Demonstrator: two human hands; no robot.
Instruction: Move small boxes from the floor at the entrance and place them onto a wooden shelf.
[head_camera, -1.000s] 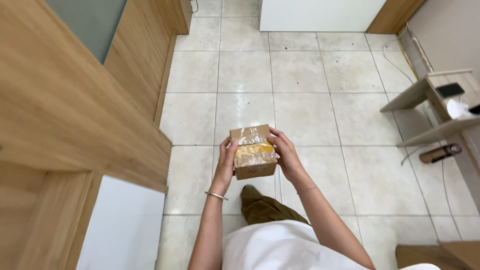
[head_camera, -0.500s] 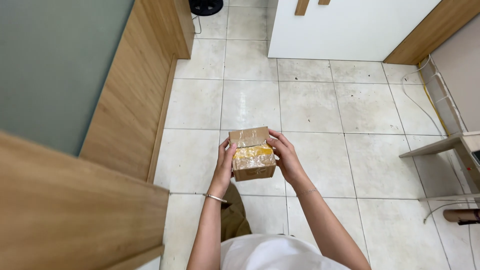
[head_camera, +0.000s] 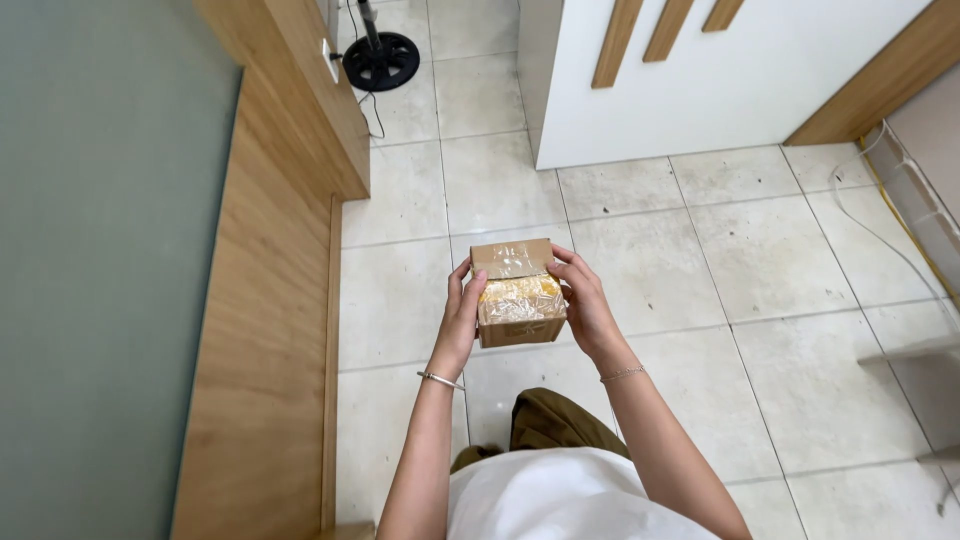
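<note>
We hold a small cardboard box (head_camera: 516, 293) in front of us with both hands, above the pale tiled floor (head_camera: 700, 260) and a little left of the middle of the view. Our left hand (head_camera: 462, 318) grips the box's left side: the fingers are curled round it, with the thumb lying on the top near edge and the fingertips reaching up to the far left corner. Our right hand (head_camera: 585, 303) grips the right side in the same way, fingers closed against the cardboard and spread along its edge. The box is roughly level, its top turned towards us. Clear shiny tape covers that top, and a yellow patch shows through it in the middle; the far part of the top is plain brown card.

A thin bracelet (head_camera: 441, 379) sits on our left wrist, and a finer chain (head_camera: 622, 374) on the right. Below the box we see our white top (head_camera: 560, 500) and an olive-brown trouser leg (head_camera: 560, 425).

On the left runs a wooden counter (head_camera: 270, 330) with a grey-green surface beside it. At the far left, the round black base of a fan stand (head_camera: 380, 60) rests on the tiles, its cord trailing nearer. A white cabinet (head_camera: 700, 80) with wooden slats stands at the far side, and a white cable (head_camera: 880, 240) lies on the floor at the right.
</note>
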